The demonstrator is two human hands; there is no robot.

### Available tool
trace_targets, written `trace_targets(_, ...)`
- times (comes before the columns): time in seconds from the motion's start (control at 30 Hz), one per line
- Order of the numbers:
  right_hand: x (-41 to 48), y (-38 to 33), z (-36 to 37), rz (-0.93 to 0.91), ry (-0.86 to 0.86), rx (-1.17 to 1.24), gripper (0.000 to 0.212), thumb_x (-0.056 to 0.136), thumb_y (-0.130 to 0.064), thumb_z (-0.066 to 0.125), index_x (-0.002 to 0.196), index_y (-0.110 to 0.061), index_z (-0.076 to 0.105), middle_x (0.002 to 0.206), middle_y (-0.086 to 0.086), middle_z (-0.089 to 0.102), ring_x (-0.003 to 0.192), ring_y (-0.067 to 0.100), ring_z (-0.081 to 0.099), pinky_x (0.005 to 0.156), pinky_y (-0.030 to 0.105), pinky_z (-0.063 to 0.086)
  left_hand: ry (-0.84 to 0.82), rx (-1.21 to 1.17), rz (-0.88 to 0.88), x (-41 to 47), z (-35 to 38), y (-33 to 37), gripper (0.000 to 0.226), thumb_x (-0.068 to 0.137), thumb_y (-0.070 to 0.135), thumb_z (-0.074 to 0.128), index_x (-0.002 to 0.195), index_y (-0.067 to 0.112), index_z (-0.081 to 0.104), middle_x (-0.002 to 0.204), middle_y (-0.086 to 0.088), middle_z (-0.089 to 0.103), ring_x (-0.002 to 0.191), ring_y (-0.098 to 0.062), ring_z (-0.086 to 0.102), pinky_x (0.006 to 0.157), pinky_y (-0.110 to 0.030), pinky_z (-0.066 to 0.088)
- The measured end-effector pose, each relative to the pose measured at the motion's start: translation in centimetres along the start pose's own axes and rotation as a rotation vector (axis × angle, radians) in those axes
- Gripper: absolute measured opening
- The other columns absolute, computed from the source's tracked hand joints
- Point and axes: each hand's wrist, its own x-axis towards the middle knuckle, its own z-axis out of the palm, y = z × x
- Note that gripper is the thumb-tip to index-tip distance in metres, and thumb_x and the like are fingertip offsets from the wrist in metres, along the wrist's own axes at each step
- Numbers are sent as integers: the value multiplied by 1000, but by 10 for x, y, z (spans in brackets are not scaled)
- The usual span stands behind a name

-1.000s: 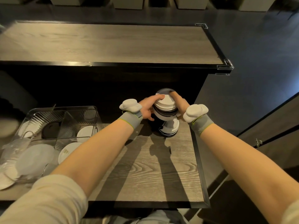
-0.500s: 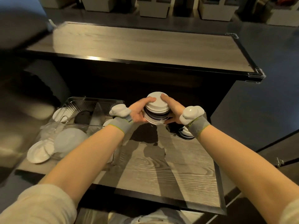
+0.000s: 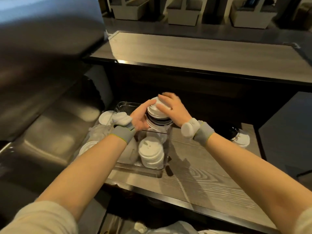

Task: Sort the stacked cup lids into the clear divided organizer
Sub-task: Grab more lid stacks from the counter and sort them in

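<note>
Wood-grain table point(image 3: 202, 166), lid stack carried over the organizer.
We clamp the black-and-white lid stack point(image 3: 157, 118) between both hands: left hand point(image 3: 139, 119) cupped round its lower side, right hand point(image 3: 171, 108) curled over the top lid, likely so it can't splay. It hangs above the far part of the clear divided organizer point(image 3: 140, 169), behind the white lids point(image 3: 150, 154) already in the near compartment. Leftover lids point(image 3: 239, 138) sit well apart, right.

Dim room, dark floor point(image 3: 219, 32), wood-grain counter point(image 3: 185, 53), 3 pale seats point(image 3: 184, 16) behind
</note>
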Motion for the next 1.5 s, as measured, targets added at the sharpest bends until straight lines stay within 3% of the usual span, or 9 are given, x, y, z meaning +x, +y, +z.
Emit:
trace_targets(0.13,19,-23,26,-30,-61,-16,77,78,-41,71,142,-17,34,142,3,39,129,15,37,106,27,33,-88,-72,48,-9,-43,19,58,89,62,39,107,15,68,101,-14,74,91,-29,71,81,-44,55)
trace_targets(0.3,36,-37,56,91,67,440,55,92,-37,52,141,-18,35,132,2,47,116,13,48,81,13,41,-91,-79,91,-14,-76,32,61,93,56,34,90,15,79,98,-12,75,89,-26,72,70,-38,59)
trace_targets(0.47,51,-30,63,229,43,796,62,87,-53,42,137,-18,37,138,18,44,126,34,46,107,48,39,-39,-45,103,-12,-99,40,43,92,34,47,74,13,80,80,-8,76,74,-21,74,63,-33,59)
trace_targets(0.57,53,-26,61,220,57,891,55,94,-48,35,140,-19,34,141,16,42,127,31,45,106,43,41,-34,-97,118,-4,-104,40,50,92,31,45,57,12,76,60,-4,71,57,-16,70,58,-27,57)
trace_targets(0.83,42,20,31,107,30,187,48,84,-43,61,128,-33,43,116,-5,45,103,10,47,82,14,38,44,-182,160,16,-113,58,43,91,30,44,62,13,71,62,-3,69,56,-17,68,58,-26,56)
trace_targets(1.1,55,70,45,38,-453,-692,61,75,-45,68,126,-22,44,123,9,48,116,27,42,90,35,39,72,-187,179,25,-119,68,49,93,30,42,60,13,76,66,-4,72,61,-18,70,59,-29,57)
trace_targets(1.2,61,76,61,17,-493,-886,44,85,-41,55,125,-25,46,120,7,50,113,28,50,85,41,49,80,-158,162,28,-115,67,47,93,30,43,63,13,75,64,-3,71,59,-17,70,57,-27,56)
trace_targets(1.37,66,72,62,80,-601,-760,44,86,-25,58,128,-23,48,128,6,51,115,26,53,92,36,47,84,-59,125,33,-109,62,36,94,31,44,72,13,68,58,-1,68,54,-15,68,54,-26,56)
trace_targets(1.5,72,39,35,137,-56,-99,18,83,0,58,96,-12,60,95,7,63,94,21,61,84,28,48,78,-27,124,36,-107,60,38,93,32,47,73,15,74,62,0,70,58,-15,70,59,-27,58)
